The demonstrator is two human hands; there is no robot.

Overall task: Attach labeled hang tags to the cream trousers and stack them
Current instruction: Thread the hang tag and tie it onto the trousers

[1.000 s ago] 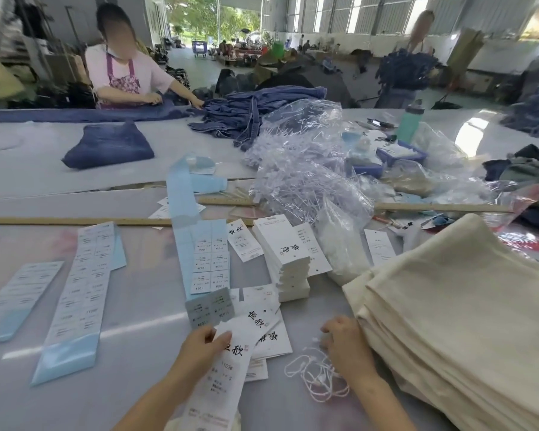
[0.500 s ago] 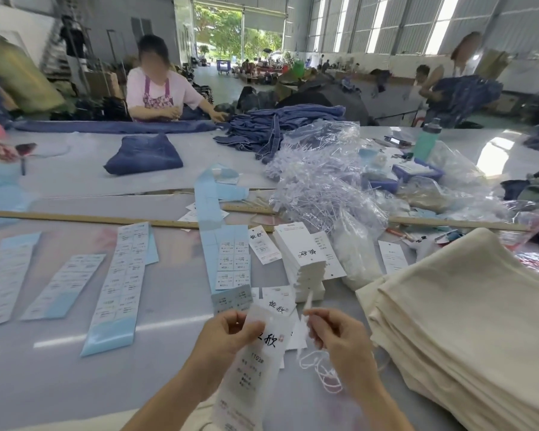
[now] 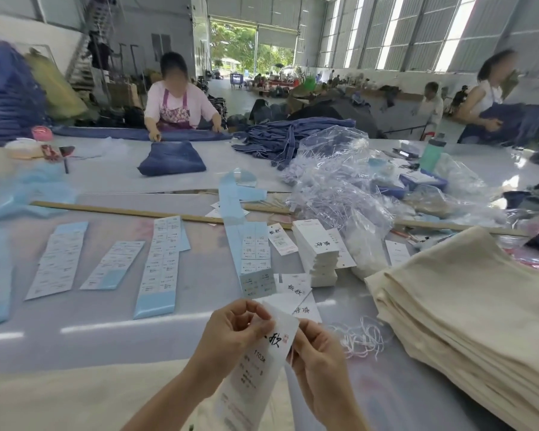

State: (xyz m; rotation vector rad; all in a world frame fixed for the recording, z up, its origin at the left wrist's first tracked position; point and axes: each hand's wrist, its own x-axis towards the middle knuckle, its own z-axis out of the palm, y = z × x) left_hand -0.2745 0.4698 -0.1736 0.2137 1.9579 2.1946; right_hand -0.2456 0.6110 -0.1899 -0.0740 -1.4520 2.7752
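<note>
Up came both hands from half a second before, closing in together on the hang tag, and the right hand had left the string tangle it was fishing in. The left hand pinched the tag's top edge, fingers curled over it. The right hand gripped the tag's right edge, fingers curled; whether a string sat between them, I could not tell. The tag hung long and white, black characters near the top. Loose white strings lay on the table, just right of the hands. The stack of folded cream trousers sat on the right. Behind the hands stood a stack of blank tags, with sticker sheets spread out left. Across the table, a person smoothed blue denim.
</note>
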